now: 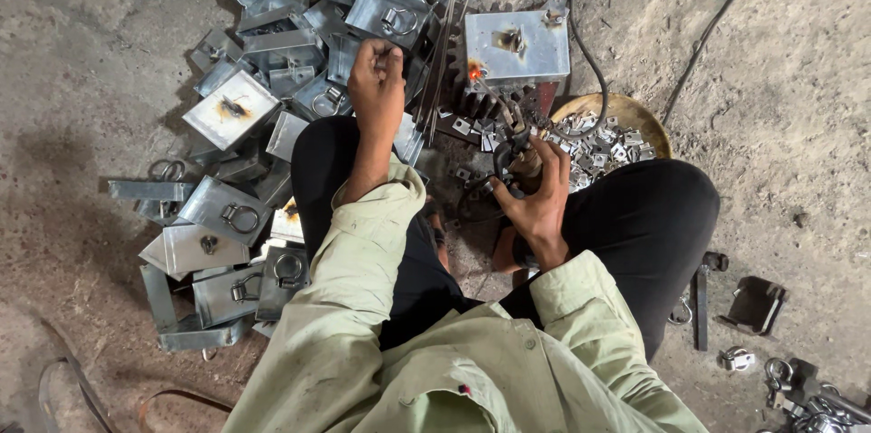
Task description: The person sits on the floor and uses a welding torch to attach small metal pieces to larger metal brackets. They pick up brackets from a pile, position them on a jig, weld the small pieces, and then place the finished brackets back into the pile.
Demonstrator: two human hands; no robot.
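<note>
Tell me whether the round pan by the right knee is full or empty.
Partly full: the round pan holds a heap of small metal brackets, rim bare.

Welding workshop: dirt floor (780, 79), metal boxes (231, 107), cable (585, 43).

The left hand (376, 79) reaches forward, fingers curled shut; the right hand (535, 193) is clenched, arm bent.

Two hands (376, 79) were seen, one round dish (649, 116) of small metal pieces, and too many metal plates (231, 109) to be counted.
</note>
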